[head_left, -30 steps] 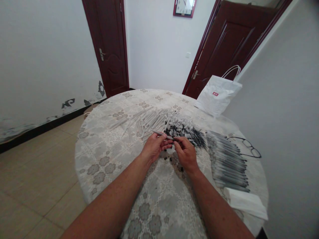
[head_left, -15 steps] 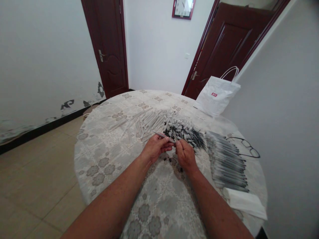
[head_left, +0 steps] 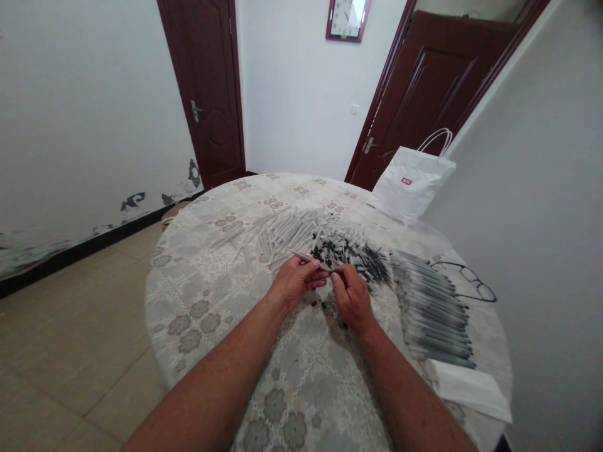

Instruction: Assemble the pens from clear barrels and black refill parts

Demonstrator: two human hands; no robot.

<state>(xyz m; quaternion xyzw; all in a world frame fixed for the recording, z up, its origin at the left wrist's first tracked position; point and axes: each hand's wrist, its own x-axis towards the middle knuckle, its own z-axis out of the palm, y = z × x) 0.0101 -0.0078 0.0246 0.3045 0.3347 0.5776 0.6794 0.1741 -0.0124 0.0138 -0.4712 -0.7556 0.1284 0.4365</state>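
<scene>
Between thumb and fingers, my left hand grips a slim pale pen that points up and to the left. My right hand pinches the pen's near end; the fingers hide what is there. Just beyond the hands lie white pen barrels in a loose heap, white caps or small tubes, and dark thin refills. Small black plugs are heaped beside the left fingertips, and several more black bits lie on the cloth below the hands.
To the right, a row of assembled-looking pens lies beside eyeglasses. A folded white packet is at the near right edge. At the back right stands a white paper bag. A patterned cloth covers the round table.
The camera view has shifted slightly, so the whole scene sits a little lower and to the right. Both hands keep the same hold on the pen.
</scene>
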